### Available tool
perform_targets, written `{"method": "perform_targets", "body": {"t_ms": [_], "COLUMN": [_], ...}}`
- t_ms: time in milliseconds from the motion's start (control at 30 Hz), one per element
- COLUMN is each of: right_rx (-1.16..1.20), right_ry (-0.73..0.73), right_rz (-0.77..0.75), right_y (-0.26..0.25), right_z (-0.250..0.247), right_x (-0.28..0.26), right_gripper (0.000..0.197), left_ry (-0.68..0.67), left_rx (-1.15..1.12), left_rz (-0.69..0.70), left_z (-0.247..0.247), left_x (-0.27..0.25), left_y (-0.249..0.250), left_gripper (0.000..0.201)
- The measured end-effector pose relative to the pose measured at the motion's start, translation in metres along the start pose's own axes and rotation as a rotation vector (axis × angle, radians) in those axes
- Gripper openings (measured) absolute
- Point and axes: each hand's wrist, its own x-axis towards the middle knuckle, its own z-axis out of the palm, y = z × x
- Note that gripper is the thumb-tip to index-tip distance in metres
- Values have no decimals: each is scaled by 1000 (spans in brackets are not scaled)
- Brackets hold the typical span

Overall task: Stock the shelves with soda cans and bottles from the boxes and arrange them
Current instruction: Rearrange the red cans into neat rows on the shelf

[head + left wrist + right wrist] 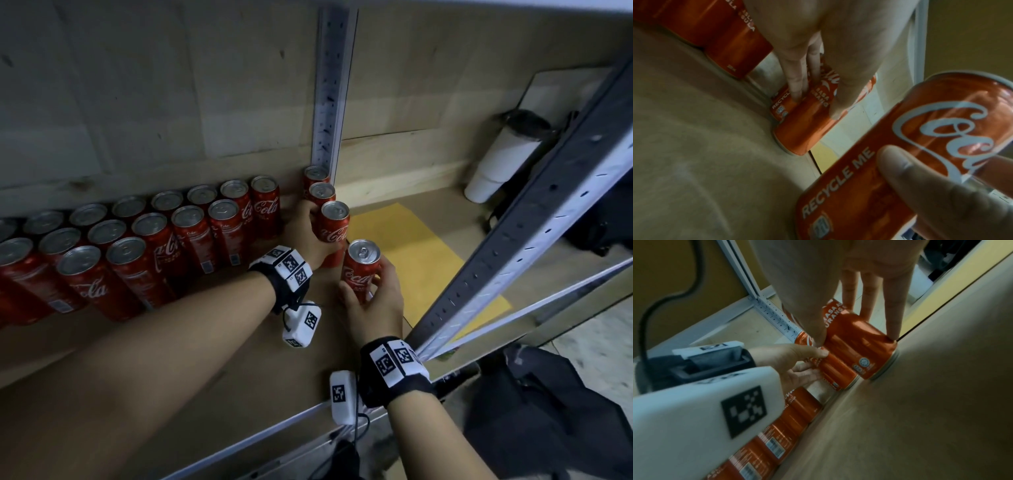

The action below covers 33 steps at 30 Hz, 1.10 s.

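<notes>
Right hand [371,301] wraps a red can [359,270] standing at shelf [239,359] front; left hand [308,236] clasps the next can [334,226] behind. Cans likely rigid, smooth, weighty if full — best gripped mid-body.

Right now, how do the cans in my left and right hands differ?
The left hand's can stands in line with two cans behind it; the right hand's can stands alone, nearer me. The left hand grips from the side, the right hand from the front. Both are upright red cola cans.
</notes>
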Motion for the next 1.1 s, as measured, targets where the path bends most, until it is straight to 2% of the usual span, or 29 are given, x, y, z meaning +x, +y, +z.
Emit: {"method": "perform_targets", "body": {"t_ms": [133, 333, 500, 667, 833, 967, 1100], "right_rx": [33, 45, -16, -42, -64, -49, 40], "right_ry": [-18, -16, 34, 20, -2, -90, -159], "right_rz": [39, 87, 78, 100, 103, 162, 200], "right_y": [-2, 3, 4, 1, 1, 0, -5], "right_z": [1, 11, 23, 29, 29, 27, 18], "right_x": [7, 17, 27, 37, 43, 33, 7], "right_gripper": [67, 65, 68, 72, 74, 81, 90], "left_ry": [-31, -3, -18, -83, -226, -190, -195], "left_rx": [22, 79, 56, 4, 71, 105, 303], "left_rz": [-85, -180, -202, -182, -103, -73, -52], "left_z": [-2, -2, -3, -7, -15, -26, -54], "left_x": [1, 6, 10, 16, 21, 2, -41], "left_y": [-6, -1, -1, -9, -12, -12, -10], "left_gripper": [69, 95, 99, 105, 96, 82, 78]}}
